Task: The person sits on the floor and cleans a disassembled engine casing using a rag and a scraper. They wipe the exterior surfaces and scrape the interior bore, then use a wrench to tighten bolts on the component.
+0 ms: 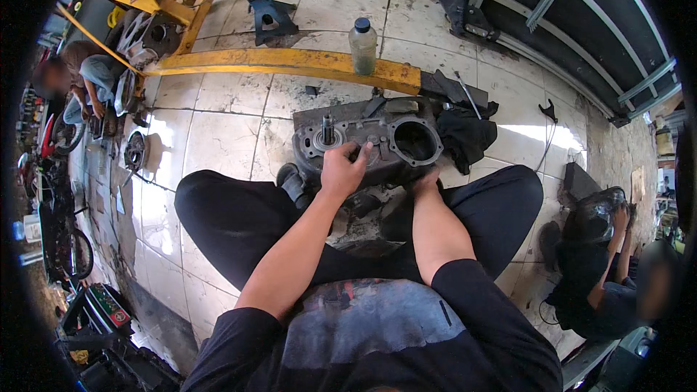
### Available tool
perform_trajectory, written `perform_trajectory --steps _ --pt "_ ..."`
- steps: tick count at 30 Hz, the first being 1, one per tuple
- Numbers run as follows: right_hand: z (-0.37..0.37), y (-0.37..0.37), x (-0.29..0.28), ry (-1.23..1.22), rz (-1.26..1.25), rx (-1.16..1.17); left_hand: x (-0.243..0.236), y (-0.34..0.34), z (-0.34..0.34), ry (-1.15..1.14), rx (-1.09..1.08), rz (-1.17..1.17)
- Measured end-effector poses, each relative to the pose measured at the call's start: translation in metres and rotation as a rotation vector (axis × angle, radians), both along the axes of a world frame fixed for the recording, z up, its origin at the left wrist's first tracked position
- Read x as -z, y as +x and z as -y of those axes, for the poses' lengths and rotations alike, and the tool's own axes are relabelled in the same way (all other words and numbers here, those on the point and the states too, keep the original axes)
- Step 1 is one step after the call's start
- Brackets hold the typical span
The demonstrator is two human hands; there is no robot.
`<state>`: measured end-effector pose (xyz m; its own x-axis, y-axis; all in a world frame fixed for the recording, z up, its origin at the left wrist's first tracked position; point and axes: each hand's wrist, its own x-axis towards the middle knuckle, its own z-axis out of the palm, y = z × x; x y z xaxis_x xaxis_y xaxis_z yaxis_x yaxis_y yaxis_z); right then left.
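A greasy grey gearbox housing (377,161) sits on the floor between my bent legs. A splined shaft (328,131) stands up from its left end, and a wide round opening (415,141) with a bolt-hole flange shows at its right end. My left hand (344,170) rests on the housing's near upper face, just right of the shaft. Its fingers are curled in and the thumb is close to them; what they hold, if anything, is hidden. Below the round opening, my right hand (427,183) reaches to the housing's near side, its fingers mostly out of sight.
Black cloth (466,135) lies against the housing's right end, near a long metal tool (467,94). Beyond stands a yellow steel frame (268,62), with a capped bottle (363,51) by its beam. Other people work at far left and lower right, the latter handling a dark part (592,219).
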<state>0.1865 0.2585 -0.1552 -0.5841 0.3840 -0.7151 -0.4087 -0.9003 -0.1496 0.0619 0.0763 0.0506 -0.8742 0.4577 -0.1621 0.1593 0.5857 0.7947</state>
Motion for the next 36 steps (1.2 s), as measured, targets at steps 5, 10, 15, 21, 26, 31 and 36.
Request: perform_trajectory --steps 5,10,15,21,26,31,36 --pt "-0.024 0.020 0.069 0.062 -0.058 -0.060 -0.001 0.003 -0.011 -0.030 -0.009 -0.010" --pt "-0.020 0.015 0.071 0.206 -0.165 0.036 -0.005 0.000 -0.016 -0.030 -0.061 -0.035" --pt "0.017 -0.014 -0.027 0.064 0.032 -0.011 0.011 -0.042 -0.011 0.043 -0.133 0.041" --pt "0.014 -0.005 -0.040 0.152 0.220 0.041 0.013 -0.074 -0.029 0.089 -0.137 -0.002" --pt "0.032 -0.012 -0.061 0.092 0.259 0.124 0.017 -0.086 -0.021 0.062 -0.148 0.055" --pt "0.051 -0.009 -0.087 0.053 0.216 0.142 0.009 -0.093 -0.005 0.067 -0.207 0.078" --pt "0.067 -0.012 -0.120 0.068 0.291 0.128 0.016 -0.092 0.010 0.133 -0.246 0.064"
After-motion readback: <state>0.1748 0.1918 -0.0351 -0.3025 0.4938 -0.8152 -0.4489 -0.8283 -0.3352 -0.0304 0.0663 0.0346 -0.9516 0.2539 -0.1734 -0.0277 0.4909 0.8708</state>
